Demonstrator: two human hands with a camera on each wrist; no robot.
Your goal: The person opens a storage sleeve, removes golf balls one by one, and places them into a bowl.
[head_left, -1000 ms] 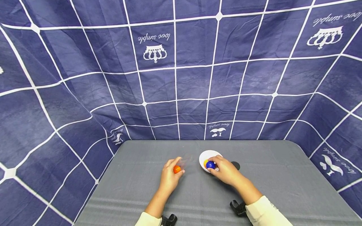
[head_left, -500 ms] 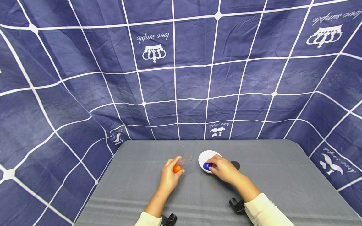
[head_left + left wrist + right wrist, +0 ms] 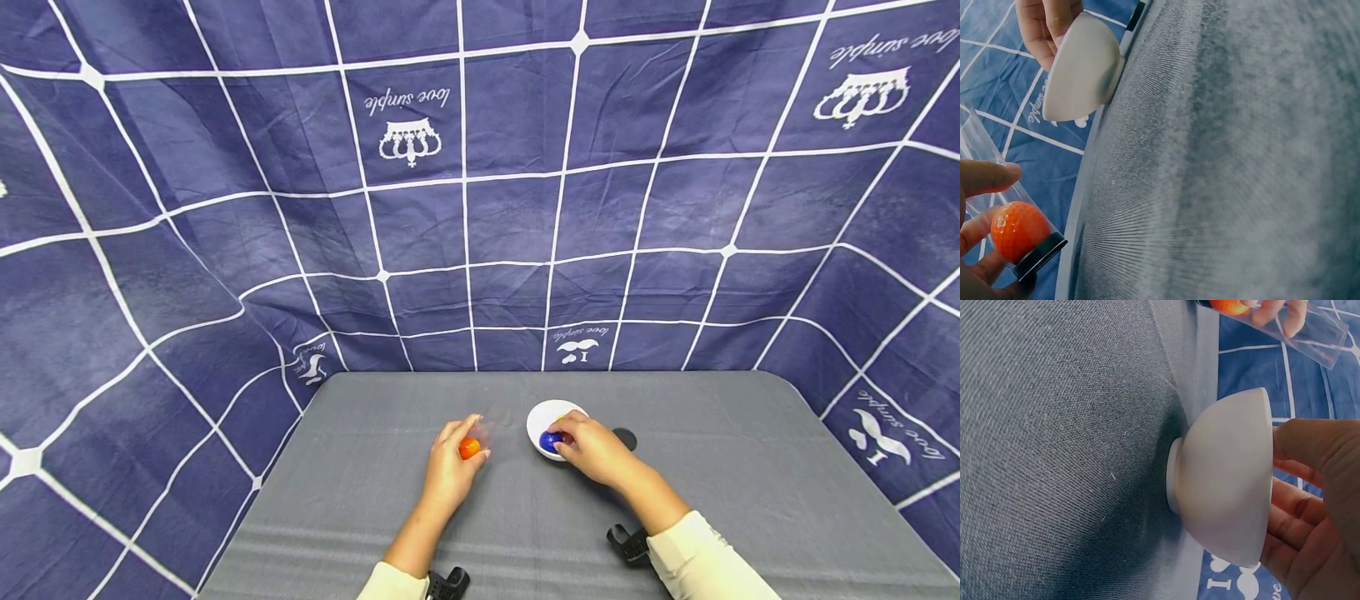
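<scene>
My left hand (image 3: 447, 467) grips a clear plastic tube (image 3: 975, 140) with a black end cap (image 3: 1040, 256). An orange dimpled ball (image 3: 1020, 231), like a golf ball, sits inside at the capped end. Right of it on the table stands a white bowl (image 3: 1225, 478). The fingers of my right hand (image 3: 596, 450) reach over the rim and pinch a blue ball (image 3: 551, 441) inside the bowl. A sliver of a yellow ball (image 3: 560, 418) shows behind those fingers; the rest of the bowl's contents is hidden by the hand.
A flat black disc (image 3: 625, 438) lies on the grey table (image 3: 525, 517), just right of the bowl and partly behind my right hand. A blue cloth (image 3: 510, 225) with white lines hangs behind the table and at both sides.
My right hand has lowered the blue ball slightly left and deeper into the bowl. The yellow ball now shows at another spot, farther back. My left hand with the tube has hardly moved.
</scene>
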